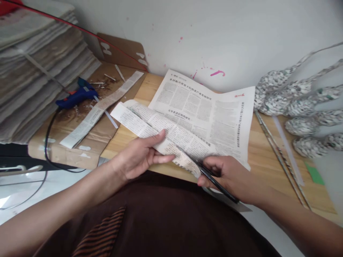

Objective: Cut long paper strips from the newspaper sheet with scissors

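Note:
My right hand point(227, 175) grips a pair of black-handled scissors point(209, 174), whose blades lie along a line in the newspaper sheet point(187, 137). To the left, my left hand point(143, 153) pinches the same newspaper between its thumb on top and fingers below. The sheet is folded over in layers, with a narrow strip-like part along its near edge. Under and behind it, a larger printed newspaper page point(227, 107) lies on the wooden table, reaching toward the wall.
Left, a blue glue gun point(80, 94) and a folded newspaper strip point(99, 112) rest on cardboard point(43, 135) beside a tall newspaper stack point(40, 78). Right, woven paper shapes point(281, 91) stand by thin rods point(281, 157) and a green piece point(314, 174). A white wall point(241, 39) rises behind.

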`<state>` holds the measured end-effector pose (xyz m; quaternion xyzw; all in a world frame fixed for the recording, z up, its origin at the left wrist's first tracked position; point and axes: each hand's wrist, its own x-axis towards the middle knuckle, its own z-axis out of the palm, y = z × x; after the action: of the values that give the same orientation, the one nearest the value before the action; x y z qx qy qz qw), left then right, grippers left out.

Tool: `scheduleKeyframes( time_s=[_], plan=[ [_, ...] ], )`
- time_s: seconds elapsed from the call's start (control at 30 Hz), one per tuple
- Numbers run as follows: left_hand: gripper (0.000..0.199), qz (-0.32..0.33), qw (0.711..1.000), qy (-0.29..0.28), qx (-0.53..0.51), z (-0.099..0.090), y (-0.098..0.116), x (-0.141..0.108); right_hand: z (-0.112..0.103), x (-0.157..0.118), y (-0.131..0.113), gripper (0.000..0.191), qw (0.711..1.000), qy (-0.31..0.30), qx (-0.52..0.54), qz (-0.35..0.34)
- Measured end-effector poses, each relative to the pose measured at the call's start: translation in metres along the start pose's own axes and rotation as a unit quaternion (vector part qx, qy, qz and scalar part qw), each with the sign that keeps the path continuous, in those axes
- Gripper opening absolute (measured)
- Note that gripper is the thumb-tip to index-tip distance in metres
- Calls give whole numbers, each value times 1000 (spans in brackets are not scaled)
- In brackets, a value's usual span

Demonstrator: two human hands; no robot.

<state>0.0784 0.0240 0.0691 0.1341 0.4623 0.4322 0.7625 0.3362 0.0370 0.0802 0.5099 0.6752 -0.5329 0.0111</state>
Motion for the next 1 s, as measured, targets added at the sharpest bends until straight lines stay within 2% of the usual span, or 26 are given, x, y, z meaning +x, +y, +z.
scheduleKeyframes(
  time_s=[0.13, 0.33, 0.47, 0.7, 1.0],
  plan=[
    [22, 25, 999, 32, 11, -4, 7, -2, 0, -2, 0, 49, 1000, -11, -8, 5],
    [26, 19, 1000, 16, 14, -1, 5, -6, 3, 1, -7, 45, 999, -35, 0, 0],
    [27, 22, 1000, 22, 5, 0, 4, -7, 5, 2, -5, 47, 999, -38, 6, -12],
    [30, 14, 999, 34, 10, 2, 2, -5, 6, -1, 0, 48, 997, -51, 53, 6],
    [27, 8, 1000, 25, -10, 1, -1, -5, 5, -1, 0, 53, 1000, -18, -1, 7]
  ],
)
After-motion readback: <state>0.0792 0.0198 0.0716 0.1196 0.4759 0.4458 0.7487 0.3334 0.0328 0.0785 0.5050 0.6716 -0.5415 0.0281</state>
